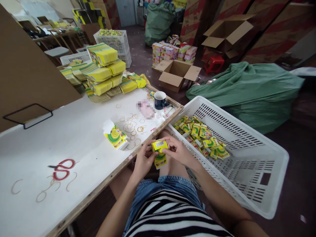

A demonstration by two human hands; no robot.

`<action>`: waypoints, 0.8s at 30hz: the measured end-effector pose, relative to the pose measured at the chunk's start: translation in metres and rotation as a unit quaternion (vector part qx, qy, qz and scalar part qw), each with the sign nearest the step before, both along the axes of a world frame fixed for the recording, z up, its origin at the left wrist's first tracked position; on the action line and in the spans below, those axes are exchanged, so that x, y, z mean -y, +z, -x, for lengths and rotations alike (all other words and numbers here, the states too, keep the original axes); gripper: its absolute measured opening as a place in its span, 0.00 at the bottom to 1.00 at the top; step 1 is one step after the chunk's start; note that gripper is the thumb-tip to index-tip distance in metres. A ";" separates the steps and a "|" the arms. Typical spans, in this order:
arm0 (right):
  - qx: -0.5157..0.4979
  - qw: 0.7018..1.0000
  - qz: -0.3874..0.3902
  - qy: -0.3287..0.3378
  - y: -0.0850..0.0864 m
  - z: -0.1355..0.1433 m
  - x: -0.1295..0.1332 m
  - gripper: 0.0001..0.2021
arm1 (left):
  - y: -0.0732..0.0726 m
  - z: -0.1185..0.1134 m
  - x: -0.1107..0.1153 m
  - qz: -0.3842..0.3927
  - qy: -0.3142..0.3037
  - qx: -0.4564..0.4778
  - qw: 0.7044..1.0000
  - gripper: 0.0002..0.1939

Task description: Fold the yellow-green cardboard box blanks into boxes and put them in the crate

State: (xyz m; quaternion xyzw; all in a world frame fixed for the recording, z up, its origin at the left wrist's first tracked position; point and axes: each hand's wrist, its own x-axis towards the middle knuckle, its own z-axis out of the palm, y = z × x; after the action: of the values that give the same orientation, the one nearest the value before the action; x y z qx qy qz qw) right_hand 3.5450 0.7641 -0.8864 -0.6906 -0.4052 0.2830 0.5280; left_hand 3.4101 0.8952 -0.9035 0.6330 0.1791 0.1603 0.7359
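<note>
Above my lap, just past the table's front edge, both hands hold a small yellow and green box with a barcode on its upper end. My left hand grips its left side, thumb on the front. From the right, my right hand pinches it near the top. An opened yellow and green carton with white flaps lies on the white table. To my right, a white plastic crate holds many small yellow and green boxes.
Red-handled scissors and loose rubber bands lie on the table. A dark mug stands near its far right corner. Stacked flat yellow cartons rise at the back. Beyond are an open cardboard box and a green sack.
</note>
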 end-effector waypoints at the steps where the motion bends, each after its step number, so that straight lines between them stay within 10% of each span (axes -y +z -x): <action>1: -0.008 1.000 0.010 -0.007 -0.001 0.001 -0.002 0.18 | 0.000 0.000 0.000 0.004 -0.007 0.005 1.000 0.22; 13: 0.063 0.996 0.051 -0.042 0.008 0.008 -0.013 0.17 | 0.004 -0.003 0.000 0.046 -0.016 0.032 0.998 0.24; 24: 0.031 0.989 -0.097 -0.106 -0.009 0.007 -0.007 0.10 | 0.003 -0.009 0.009 0.011 -0.015 0.061 0.998 0.21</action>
State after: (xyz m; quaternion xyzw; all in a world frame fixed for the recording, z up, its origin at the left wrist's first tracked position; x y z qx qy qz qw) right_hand 3.5381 0.7713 -0.8956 -0.6840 -0.3714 0.1629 0.6063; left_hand 3.4195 0.8864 -0.9007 0.6162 0.1259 0.1852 0.7551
